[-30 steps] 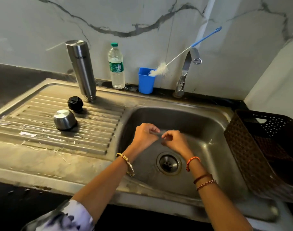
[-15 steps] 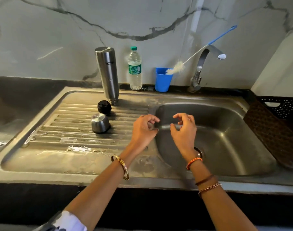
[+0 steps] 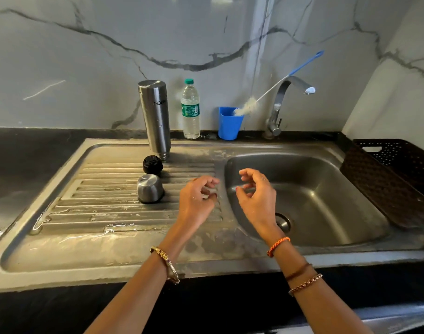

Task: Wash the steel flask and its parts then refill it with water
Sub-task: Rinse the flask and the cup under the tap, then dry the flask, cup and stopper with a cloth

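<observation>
Washing looks finished: the steel flask (image 3: 155, 119) stands upside down on the drainboard (image 3: 90, 213) beside its cap (image 3: 150, 188) and stopper (image 3: 152, 164). Refilling remains. The left hand (image 3: 197, 201) possibly pinches something small; the right hand (image 3: 256, 201) hangs loosely curled, empty.

Gold bangle (image 3: 166, 263) left; thread bracelets (image 3: 278, 245) right

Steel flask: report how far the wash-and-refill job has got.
Done, it seems: steel flask stands inverted on the drainboard, black stopper and steel cap beside it. In hand: nothing clear; left hand and right hand hover curled. Left: reassembly and refilling.
</observation>
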